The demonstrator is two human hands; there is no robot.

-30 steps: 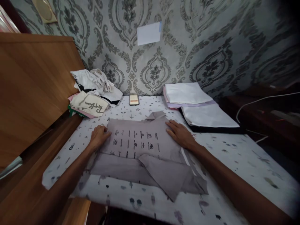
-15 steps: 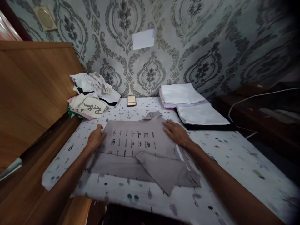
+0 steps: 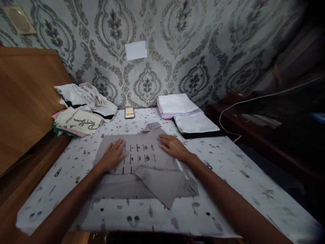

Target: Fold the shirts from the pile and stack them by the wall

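A grey shirt [image 3: 144,184] with rows of black printed logos lies partly folded on the patterned white cloth. Its collar points away from me, and one sleeve is laid across the body toward my side. My left hand [image 3: 113,155] rests flat on the left part of the print, fingers spread. On the right edge of the shirt, just below the collar, my right hand [image 3: 174,146] lies with its fingers stretched out over the fabric. Neither hand grips anything.
Folded white, lilac and black clothes [image 3: 196,122] are stacked at the back right. A loose heap of clothes [image 3: 83,101] sits at the back left beside a wooden panel [image 3: 27,101]. A small framed card [image 3: 129,112] stands near the wall. A white cable [image 3: 266,95] runs at the right.
My left hand has moved from the shirt's left edge inward onto the print and now lies flat. My right hand stays at the right edge. The view has turned slightly right.
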